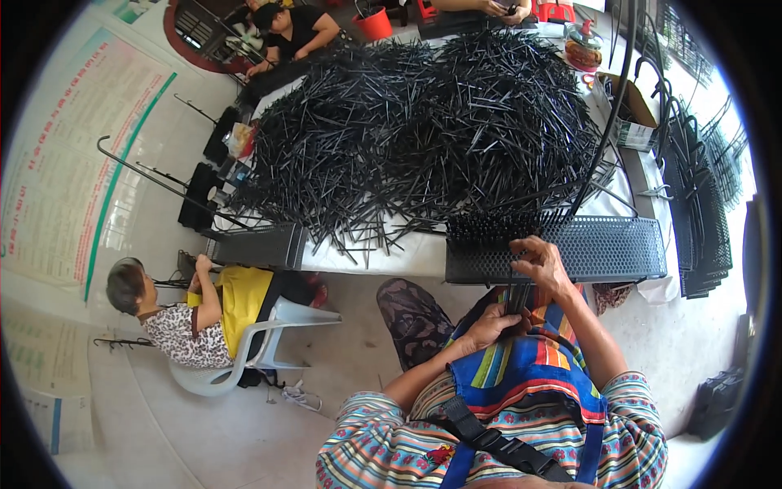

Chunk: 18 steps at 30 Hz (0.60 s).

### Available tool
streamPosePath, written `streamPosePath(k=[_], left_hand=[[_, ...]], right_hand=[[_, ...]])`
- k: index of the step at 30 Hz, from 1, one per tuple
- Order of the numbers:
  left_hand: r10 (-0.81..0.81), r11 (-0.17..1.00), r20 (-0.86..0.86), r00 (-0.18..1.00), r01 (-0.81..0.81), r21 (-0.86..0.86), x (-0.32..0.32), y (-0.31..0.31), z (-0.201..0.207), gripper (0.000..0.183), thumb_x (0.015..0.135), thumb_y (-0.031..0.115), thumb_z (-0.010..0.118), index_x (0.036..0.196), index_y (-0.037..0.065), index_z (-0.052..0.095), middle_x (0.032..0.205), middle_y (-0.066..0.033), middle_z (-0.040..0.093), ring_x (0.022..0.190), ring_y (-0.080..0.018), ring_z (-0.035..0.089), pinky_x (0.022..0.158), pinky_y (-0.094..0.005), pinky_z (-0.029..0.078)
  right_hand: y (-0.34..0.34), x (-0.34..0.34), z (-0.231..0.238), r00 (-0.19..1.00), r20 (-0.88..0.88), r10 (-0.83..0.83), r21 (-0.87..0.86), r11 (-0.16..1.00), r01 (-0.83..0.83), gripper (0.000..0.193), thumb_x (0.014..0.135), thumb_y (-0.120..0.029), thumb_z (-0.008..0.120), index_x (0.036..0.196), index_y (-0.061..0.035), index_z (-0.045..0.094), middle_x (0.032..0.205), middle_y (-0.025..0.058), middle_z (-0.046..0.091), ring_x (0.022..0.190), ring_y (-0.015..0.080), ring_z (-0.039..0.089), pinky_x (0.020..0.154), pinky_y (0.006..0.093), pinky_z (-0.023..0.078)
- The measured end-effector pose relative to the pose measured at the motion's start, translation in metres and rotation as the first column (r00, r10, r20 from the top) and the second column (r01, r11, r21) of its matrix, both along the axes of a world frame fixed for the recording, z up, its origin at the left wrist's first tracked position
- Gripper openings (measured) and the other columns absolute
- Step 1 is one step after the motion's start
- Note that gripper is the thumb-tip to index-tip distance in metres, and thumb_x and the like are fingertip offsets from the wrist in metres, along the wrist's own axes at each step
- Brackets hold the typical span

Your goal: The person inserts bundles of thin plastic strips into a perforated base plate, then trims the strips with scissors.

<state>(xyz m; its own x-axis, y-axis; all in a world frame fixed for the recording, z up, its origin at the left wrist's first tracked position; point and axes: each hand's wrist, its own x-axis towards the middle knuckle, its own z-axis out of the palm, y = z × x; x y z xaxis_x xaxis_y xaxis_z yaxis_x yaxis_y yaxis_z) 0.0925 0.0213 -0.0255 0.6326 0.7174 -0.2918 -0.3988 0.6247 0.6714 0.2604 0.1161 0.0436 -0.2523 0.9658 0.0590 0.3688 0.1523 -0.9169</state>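
Left hand [491, 324] — fingers closed round black sticks [516, 301], over the apron [529, 371]. Right hand [541, 265] — fingers bent, grip cannot be told, before a perforated tray [607, 251] on the tabletop [338, 259]. Heap [423, 130] of similar sticks behind.

A workshop, shown by black strips [423, 122] heaped across a table [330, 261], stacked perforated panels [702, 212] and seated workers [191, 332].

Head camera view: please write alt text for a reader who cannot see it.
A person's left hand holds a small bundle of black strips, with the right hand just above, before a black perforated tray. Beyond, a large heap of similar strips covers much of a table. At left, a co-worker sits in a plastic chair.
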Motion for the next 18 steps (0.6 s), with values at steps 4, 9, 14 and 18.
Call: streamPosePath(k=[4,9,14,18], left_hand=[[-0.066,0.997,-0.053,0.996,0.068,0.038,0.004,-0.001,0.005,0.018,0.095,0.010,0.054,0.110,0.003,0.062,0.093,-0.0066,0.069,0.084,-0.0135,0.065,0.082,-0.0279,0.052],[-0.065,0.997,-0.028,0.997,0.066,0.034,0.012,-0.009,0.006,0.018,0.093,0.011,0.060,0.109,0.002,0.062,0.091,-0.0086,0.068,0.082,-0.0162,0.066,0.078,-0.0296,0.054],[-0.009,0.999,0.034,0.999,0.010,-0.030,0.015,-0.010,0.011,0.014,0.091,0.007,0.061,0.104,0.002,0.064,0.090,-0.0064,0.069,0.077,-0.0150,0.066,0.069,-0.0270,0.055],[0.048,0.994,-0.057,0.997,-0.054,-0.100,0.009,-0.005,-0.005,0.016,0.090,0.006,0.062,0.106,0.003,0.062,0.088,-0.0089,0.069,0.073,-0.0157,0.066,0.066,-0.0280,0.055]], right_hand=[[-0.022,-0.001,-0.001,0.977,-0.209,0.051,-0.134,0.988,-0.080,0.041,0.077,-0.008,0.067,0.117,0.0031,0.063,0.098,0.0119,0.069,0.080,0.0146,0.067,0.073,0.0293,0.053],[-0.045,-0.002,-0.006,0.978,-0.157,0.134,-0.205,0.965,-0.165,0.024,0.080,-0.010,0.065,0.098,0.0043,0.071,0.082,0.0132,0.071,0.075,0.0177,0.068,0.069,0.0309,0.054],[-0.052,-0.008,0.002,0.984,-0.022,0.174,-0.150,0.973,-0.176,0.025,0.080,-0.013,0.066,0.097,0.0042,0.071,0.085,0.0151,0.071,0.078,0.0188,0.069,0.070,0.0307,0.054],[-0.048,-0.012,-0.017,0.921,-0.347,-0.176,-0.256,0.963,0.088,0.032,0.083,-0.012,0.067,0.110,0.0050,0.066,0.099,0.0120,0.071,0.091,0.0157,0.066,0.081,0.0286,0.051]])
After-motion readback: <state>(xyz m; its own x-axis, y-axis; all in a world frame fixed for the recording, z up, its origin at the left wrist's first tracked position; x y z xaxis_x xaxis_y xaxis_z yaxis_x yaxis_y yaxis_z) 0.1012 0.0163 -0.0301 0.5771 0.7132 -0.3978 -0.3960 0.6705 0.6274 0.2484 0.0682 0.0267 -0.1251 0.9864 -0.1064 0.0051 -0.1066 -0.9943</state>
